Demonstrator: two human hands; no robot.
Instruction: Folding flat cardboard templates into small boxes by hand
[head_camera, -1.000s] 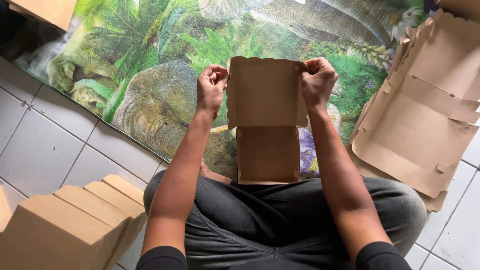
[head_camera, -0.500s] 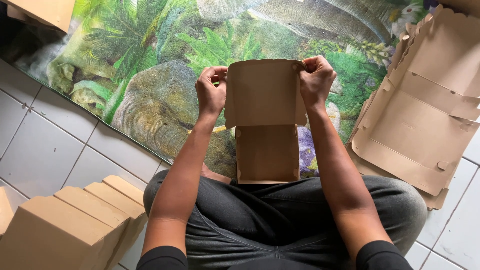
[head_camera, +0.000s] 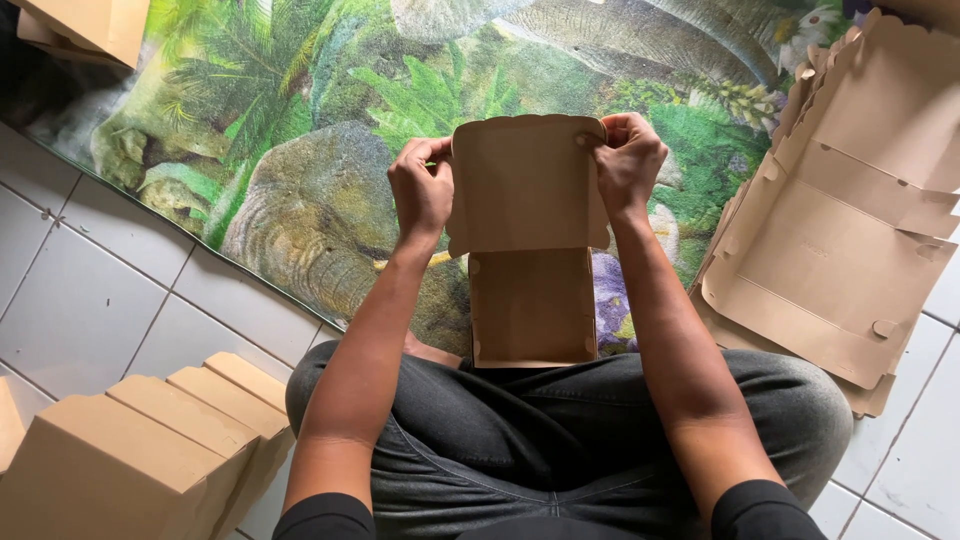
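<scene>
White floor tiles (head_camera: 90, 300) run under a printed mat (head_camera: 300, 130) with an elephant and jungle leaves, and the person sits cross-legged at its near edge, dark trousers (head_camera: 560, 430) filling the bottom of the view. Held up between the two hands, directly ahead of the chest and above the lap, is a brown cardboard box (head_camera: 528, 240), half formed: its long axis runs straight away from the body, with the open tray part nearer the knees and the scalloped lid flap standing at the far end. The left hand (head_camera: 420, 190) pinches the lid's left edge, fingers curled tight over the card; the right hand (head_camera: 628, 160) grips the upper right corner in the same way, thumb on the near face. Both hands sit at about the same height and the same reach, so neither is nearer; the box lies centred between them. A pile of flat, unfolded box blanks (head_camera: 840, 230) lies to the right on the mat and tiles, and finished closed boxes (head_camera: 150, 450) stand in a row at the lower left, just beside the left knee.
</scene>
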